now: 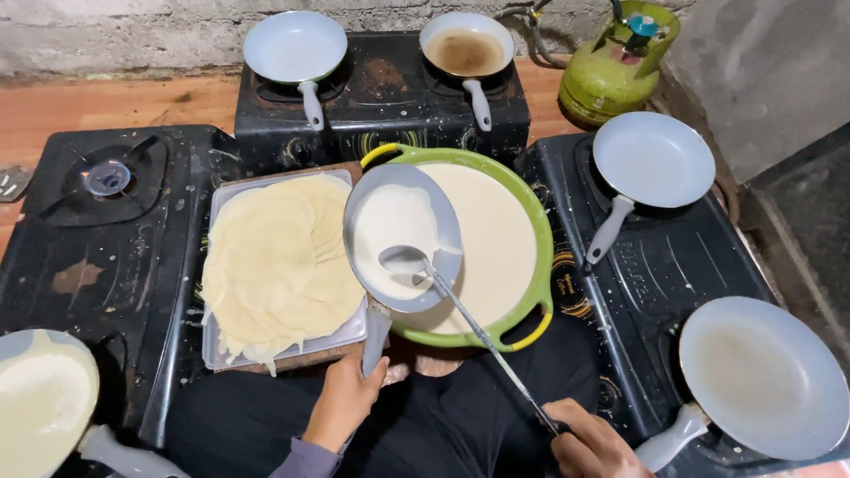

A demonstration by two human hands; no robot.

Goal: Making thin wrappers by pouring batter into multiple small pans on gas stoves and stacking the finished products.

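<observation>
Black gas stoves (106,257) ring the seated person on a wooden floor, with a rough grey wall behind. At far left a pan (44,403) filled with pale batter sits on a burner, and beyond it an unlit burner (108,177) stands bare. Next comes a clear tray (217,350) stacked with thin cooked crepes (274,265). The left hand (343,398) is wrapped tight around the grey handle of a small frying pan (403,235), held tilted over a green-rimmed basin (542,265) of batter; white batter covers part of the pan's floor. The right hand (589,443) pinches the end of a long metal ladle (403,259), fingers closed around its handle, the bowl resting in the batter inside the held pan. On the back stove sit an empty pan (295,49) and one with a browned film (467,53). A green gas cylinder (615,66) stands at the wall. On the right stove, two more pans (653,161) (763,376) rest on burners, the nearer showing a thin pale coat.
</observation>
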